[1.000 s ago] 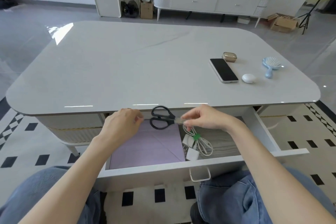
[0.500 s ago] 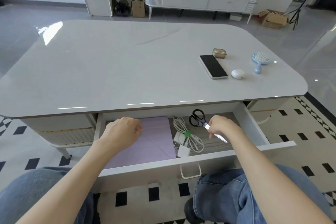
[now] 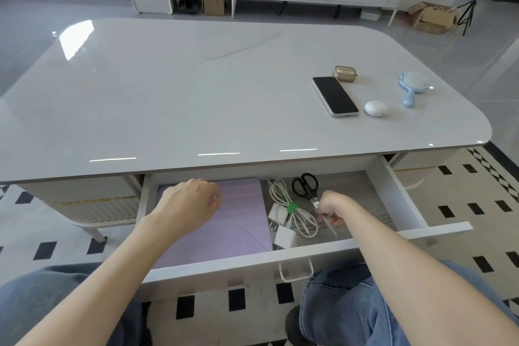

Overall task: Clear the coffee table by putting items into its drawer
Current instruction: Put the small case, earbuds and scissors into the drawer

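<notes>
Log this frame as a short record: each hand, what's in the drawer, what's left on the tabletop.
Left hand: loosely curled above the purple case, holding nothing
Right hand: grips the scissors by the blades, inside the drawer
Drawer contents: open; purple case, bundled cable with chargers, scissors
Left on tabletop: phone, gold case, white case, blue hairbrush

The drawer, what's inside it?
In the drawer: a purple tablet case, a bundled white cable, white chargers and black scissors, whose blades the right hand grips. The left hand covers part of the case; anything under the case is hidden.
</notes>
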`<state>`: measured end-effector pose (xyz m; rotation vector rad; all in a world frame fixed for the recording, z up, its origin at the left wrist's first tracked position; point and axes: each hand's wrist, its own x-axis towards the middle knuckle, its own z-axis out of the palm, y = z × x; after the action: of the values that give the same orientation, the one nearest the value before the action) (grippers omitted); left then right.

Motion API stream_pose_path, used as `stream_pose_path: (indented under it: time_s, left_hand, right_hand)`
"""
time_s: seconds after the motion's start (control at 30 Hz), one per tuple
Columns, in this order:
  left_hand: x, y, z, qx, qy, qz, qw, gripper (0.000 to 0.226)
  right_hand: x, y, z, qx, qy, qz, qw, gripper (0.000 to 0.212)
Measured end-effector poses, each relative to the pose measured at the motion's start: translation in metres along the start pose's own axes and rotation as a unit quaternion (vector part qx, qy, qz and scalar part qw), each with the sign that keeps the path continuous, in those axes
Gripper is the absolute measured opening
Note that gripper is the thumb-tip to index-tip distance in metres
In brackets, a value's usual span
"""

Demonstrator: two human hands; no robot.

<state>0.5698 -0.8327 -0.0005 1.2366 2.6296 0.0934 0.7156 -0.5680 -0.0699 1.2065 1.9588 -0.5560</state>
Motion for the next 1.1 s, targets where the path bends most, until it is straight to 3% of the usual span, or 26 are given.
stream_pose_path:
  time_s: [0.07,0.13,0.27,0.43,0.57,0.73,0.9,1.1]
  left_hand:
    - [0.003,0.0,0.0,0.001,-0.003,0.0,1.0,0.029]
    - [0.005,0.002,0.001,0.002,-0.001,0.004,1.0,0.03]
    - [0.011,0.017,0.007,-0.011,0.01,0.032,0.999,0.029]
    - [0.014,0.039,0.011,-0.03,0.021,0.072,0.997,0.029]
    - [0.013,0.042,0.018,-0.014,0.01,0.093,0.996,0.029]
    - [0.014,0.04,0.02,-0.02,-0.016,0.098,0.995,0.031]
    - [0.013,0.044,0.019,-0.029,-0.024,0.103,0.994,0.03]
    - [0.014,0.046,0.02,-0.026,-0.03,0.105,0.994,0.031]
  right_hand:
    - [0.001,0.008,-0.008,-0.022,0.021,-0.001,1.0,0.034]
    - [0.001,0.018,-0.014,-0.042,0.028,0.021,0.998,0.049]
    - [0.011,0.048,-0.016,-0.055,0.052,0.072,0.995,0.048]
    - [0.02,0.067,-0.015,0.007,0.079,0.091,0.993,0.017]
    - [0.025,0.074,-0.014,0.047,0.092,0.091,0.99,0.016]
    - [0.036,0.078,-0.011,0.11,0.145,0.095,0.979,0.045]
    - [0.036,0.072,-0.015,0.041,0.236,0.046,0.97,0.053]
    - [0.035,0.055,-0.009,0.046,0.139,-0.046,0.988,0.068]
